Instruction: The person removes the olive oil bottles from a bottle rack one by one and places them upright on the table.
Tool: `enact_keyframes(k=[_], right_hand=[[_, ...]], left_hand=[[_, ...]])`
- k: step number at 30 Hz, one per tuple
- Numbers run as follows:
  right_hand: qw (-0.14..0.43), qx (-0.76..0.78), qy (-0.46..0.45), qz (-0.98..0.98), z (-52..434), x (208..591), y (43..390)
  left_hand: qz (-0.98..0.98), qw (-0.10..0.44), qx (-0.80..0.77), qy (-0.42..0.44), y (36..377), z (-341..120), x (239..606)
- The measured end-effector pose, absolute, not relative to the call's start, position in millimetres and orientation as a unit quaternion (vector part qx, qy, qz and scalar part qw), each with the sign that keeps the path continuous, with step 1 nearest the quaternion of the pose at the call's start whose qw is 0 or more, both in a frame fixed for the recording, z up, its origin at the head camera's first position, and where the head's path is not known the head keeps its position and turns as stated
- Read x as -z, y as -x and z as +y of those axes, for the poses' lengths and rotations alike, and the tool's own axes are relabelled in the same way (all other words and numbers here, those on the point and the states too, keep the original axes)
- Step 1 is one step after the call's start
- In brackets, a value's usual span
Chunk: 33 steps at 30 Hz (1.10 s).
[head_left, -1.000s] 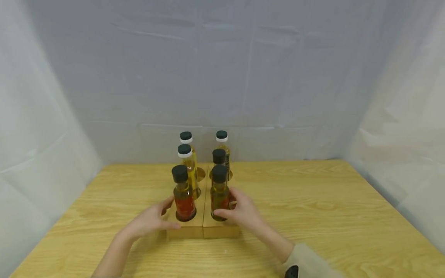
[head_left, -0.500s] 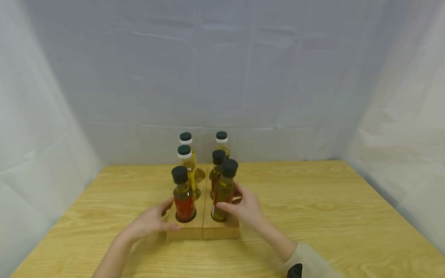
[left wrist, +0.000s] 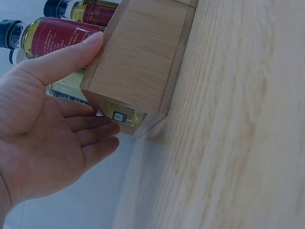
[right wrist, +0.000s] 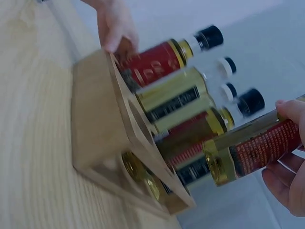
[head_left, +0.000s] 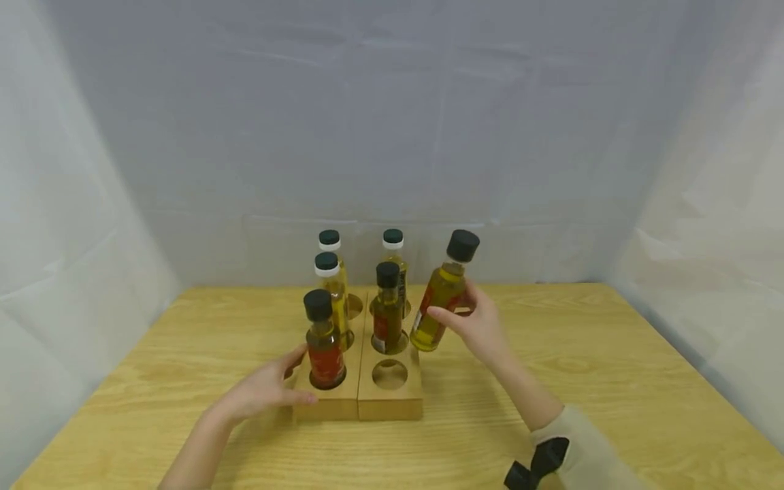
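On the light wooden table point(head_left: 551, 381), the right hand point(head_left: 480, 327) holds a tilted black-capped yellow oil bottle point(head_left: 442, 294), fingers clamped round it; the left hand point(head_left: 263, 391), fingers apart, rests against the wooden bottle rack point(head_left: 358, 401).

glossy glass bottle point(head_left: 441, 299), matt wooden rack point(head_left: 392, 401)

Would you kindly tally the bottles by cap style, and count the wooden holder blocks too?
Bottles with all-black caps: 3 (one held by the right hand at, one at, one at)
Bottles with white-collared caps: 3 ()
Wooden holder blocks: 2 ()
Total: 8
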State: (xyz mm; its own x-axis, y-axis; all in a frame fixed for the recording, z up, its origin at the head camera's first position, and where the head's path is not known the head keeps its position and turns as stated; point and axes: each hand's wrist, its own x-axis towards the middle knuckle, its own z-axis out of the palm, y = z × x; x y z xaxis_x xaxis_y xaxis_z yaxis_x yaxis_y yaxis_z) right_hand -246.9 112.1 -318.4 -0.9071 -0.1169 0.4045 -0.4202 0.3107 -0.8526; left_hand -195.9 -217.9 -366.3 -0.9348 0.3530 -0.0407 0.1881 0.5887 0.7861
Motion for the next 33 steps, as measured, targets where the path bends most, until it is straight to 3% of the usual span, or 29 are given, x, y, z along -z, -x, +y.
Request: enact_keyframes(k=[7, 33], right_hand=[[0.156, -0.528, -0.133, -0.824, 143.5, 318.6, 270.7], [0.153, -0.485, -0.008, -0.861, 207.5, 360.7, 330.5]], left_hand=[[0.885, 0.093, -0.427, -0.157, 193.1, -218.8, 364.8], [0.886, 0.094, -0.430, -0.146, 186.9, -214.3, 364.7]])
